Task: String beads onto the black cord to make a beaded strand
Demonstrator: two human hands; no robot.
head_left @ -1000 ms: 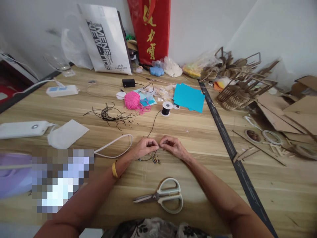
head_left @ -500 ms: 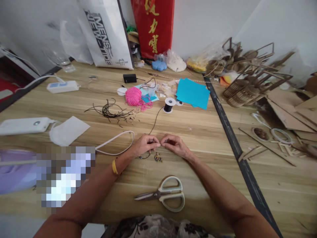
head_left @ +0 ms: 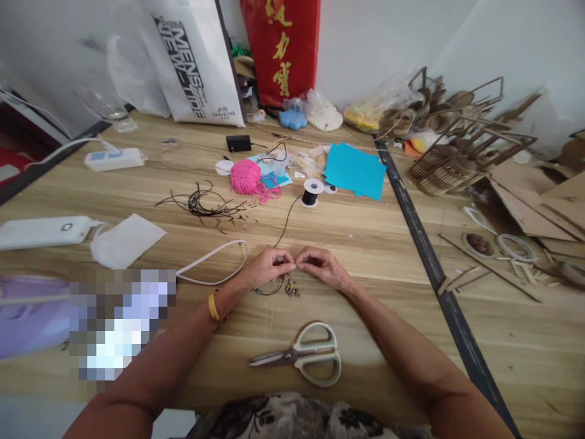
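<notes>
My left hand (head_left: 269,267) is closed in a pinch on a thin black cord (head_left: 287,224), which runs back to a white spool (head_left: 313,194) wound with black cord. Fingertip to fingertip with it, my right hand (head_left: 320,267) is pinched too; whatever lies between its fingers is too small to make out. Just below the hands sits a small heap of coloured beads (head_left: 292,289). A few beads (head_left: 258,291) are on the cord's curved end left of the heap. Scissors (head_left: 297,355) with pale handles lie nearer my body, blades pointing left.
Cut black cord pieces (head_left: 201,204) and pink yarn (head_left: 247,177) lie behind my left hand. Blue sheets (head_left: 356,171) rest beyond the spool. A white cable loop (head_left: 219,262) is beside my left wrist. Small wicker baskets (head_left: 448,167) and cardboard (head_left: 534,201) stand at right.
Both hands stay pinched together over the beads with only slight finger motion. The cord end below my left hand has shifted a little. The view has tilted slightly.
</notes>
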